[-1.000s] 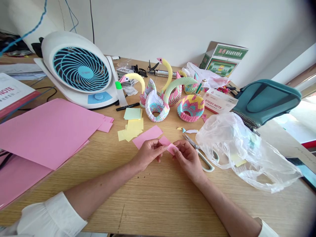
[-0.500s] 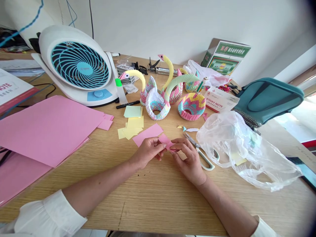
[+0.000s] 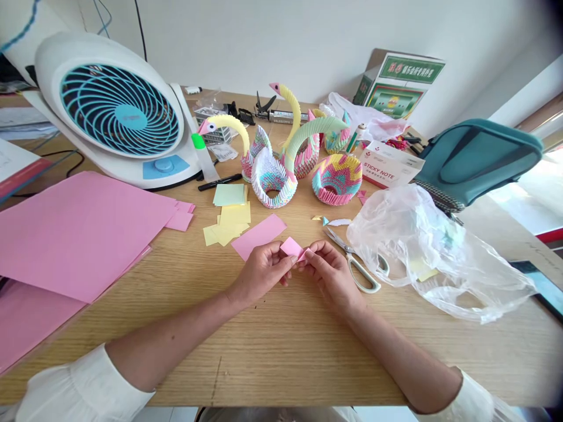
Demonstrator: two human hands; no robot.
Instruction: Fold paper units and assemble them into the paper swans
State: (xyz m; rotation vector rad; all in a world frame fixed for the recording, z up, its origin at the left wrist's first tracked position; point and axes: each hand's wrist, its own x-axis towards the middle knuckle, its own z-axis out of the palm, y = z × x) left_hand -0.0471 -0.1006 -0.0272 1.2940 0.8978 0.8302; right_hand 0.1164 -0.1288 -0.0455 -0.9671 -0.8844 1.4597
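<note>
Small pink paper: held in both hands over the surface of the table, about midway between its left and right edges and well back from the front edge. Gap beneath it, if any: cannot tell.

Left hand: grasping the paper's near-left part, thumb on top, fingers behind. Right hand: pinching the right end between thumb and fingertips, where a folded part stands up.

Handling (judgement): very light, thin, bends readily, holds a crease; likely little slip, but easily crumpled or skewed by a hard squeeze. Best held at the edges and corners, fingertips close to the fold.

Nearby: a larger pink strip lies just beyond the left hand, toward the back edge; the scissors lie open beside the right hand, toward the right edge.

Against the frame half a second earlier: right fingers then reached across the top of the paper; now they curl behind it with the thumb forward, and the folded end shows. Left grip much the same. Strip and scissors unmoved on the table (the whole view has shifted slightly, so camera motion).
</note>
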